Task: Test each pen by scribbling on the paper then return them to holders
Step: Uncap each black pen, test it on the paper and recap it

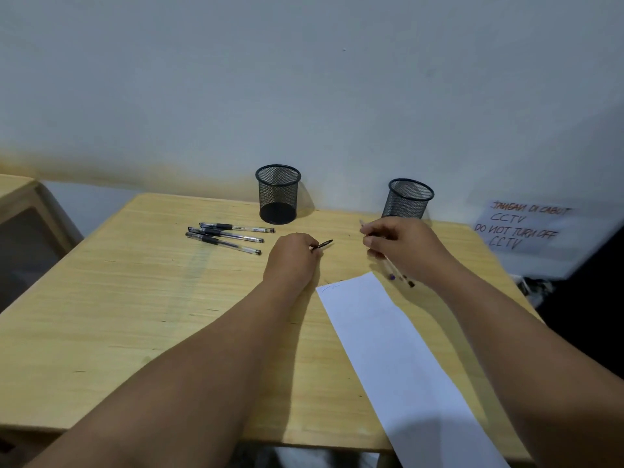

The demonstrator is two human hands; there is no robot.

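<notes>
Three clear black-grip pens point(224, 238) lie untested on the pale wooden worktop point(135, 315). My left hand point(292, 260) pinches a black pen cap point(323, 244); my right hand point(401, 246) grips an uncapped pen among others. Next, I judge, comes scribbling on the white paper strip point(398, 359), then the black mesh holders point(278, 194).

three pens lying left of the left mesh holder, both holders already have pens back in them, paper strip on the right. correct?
Not quite. In the head view the left holder and the right holder are both empty. The rest holds: three pens lie left of the left holder, and the paper strip is on the right.
</notes>
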